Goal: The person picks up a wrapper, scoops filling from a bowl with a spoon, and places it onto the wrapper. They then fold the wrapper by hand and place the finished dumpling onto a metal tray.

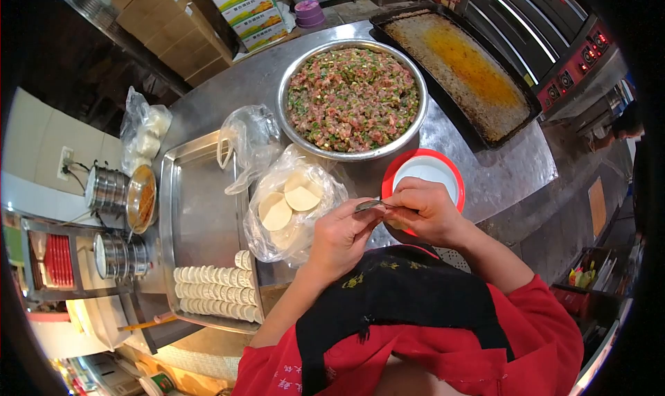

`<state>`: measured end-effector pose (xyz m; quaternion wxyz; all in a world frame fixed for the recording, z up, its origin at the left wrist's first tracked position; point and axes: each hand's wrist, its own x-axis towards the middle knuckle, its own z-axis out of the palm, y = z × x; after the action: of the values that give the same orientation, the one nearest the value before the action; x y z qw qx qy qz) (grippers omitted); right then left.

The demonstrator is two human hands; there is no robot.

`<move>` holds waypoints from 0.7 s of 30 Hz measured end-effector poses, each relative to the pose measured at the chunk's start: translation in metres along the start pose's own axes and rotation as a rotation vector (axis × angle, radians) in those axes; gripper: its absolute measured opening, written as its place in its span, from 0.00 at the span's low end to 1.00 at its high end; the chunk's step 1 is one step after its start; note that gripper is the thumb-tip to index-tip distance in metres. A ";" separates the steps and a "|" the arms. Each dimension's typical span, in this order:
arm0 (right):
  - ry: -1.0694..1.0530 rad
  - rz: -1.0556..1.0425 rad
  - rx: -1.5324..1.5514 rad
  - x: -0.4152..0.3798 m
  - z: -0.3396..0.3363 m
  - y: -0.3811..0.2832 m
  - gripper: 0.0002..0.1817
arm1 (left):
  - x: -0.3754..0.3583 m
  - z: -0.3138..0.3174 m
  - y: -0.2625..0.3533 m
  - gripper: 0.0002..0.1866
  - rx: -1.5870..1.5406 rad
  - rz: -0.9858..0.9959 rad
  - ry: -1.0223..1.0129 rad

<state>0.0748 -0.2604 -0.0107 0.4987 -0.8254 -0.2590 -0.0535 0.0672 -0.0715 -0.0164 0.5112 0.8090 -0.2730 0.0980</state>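
Note:
My two hands meet in front of the black apron, close to the red-rimmed bowl (457,178). My right hand (431,210) is closed, and a small metal utensil (368,205), spoon-like, juts from its fingers over my left thumb. The fingers of my left hand (339,235) are pinched together against the right ones; whatever they grip is hidden. To the left, round dough wrappers (277,214) lie in an open plastic bag (258,245). Beyond my hands stands a big steel bowl (283,94) full of minced meat filling (357,98) with chopped greens.
A metal tray (208,209) at left carries rows of shaped dumplings (216,293) at its near end. A black baking pan (450,94) with a browned, oily bottom sits at the back right. Steel pots (111,256) and another plastic bag (131,129) are at far left.

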 end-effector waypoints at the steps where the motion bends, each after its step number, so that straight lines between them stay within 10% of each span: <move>1: 0.001 -0.001 -0.001 -0.001 0.000 0.000 0.07 | 0.000 -0.001 0.001 0.11 0.016 0.009 0.000; 21: 0.028 0.035 0.028 0.009 0.003 -0.010 0.05 | -0.002 -0.001 -0.003 0.12 -0.067 -0.086 0.204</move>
<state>0.0766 -0.2504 -0.0010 0.5145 -0.8220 -0.2384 -0.0528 0.0674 -0.0693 -0.0187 0.5669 0.7882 -0.1878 0.1483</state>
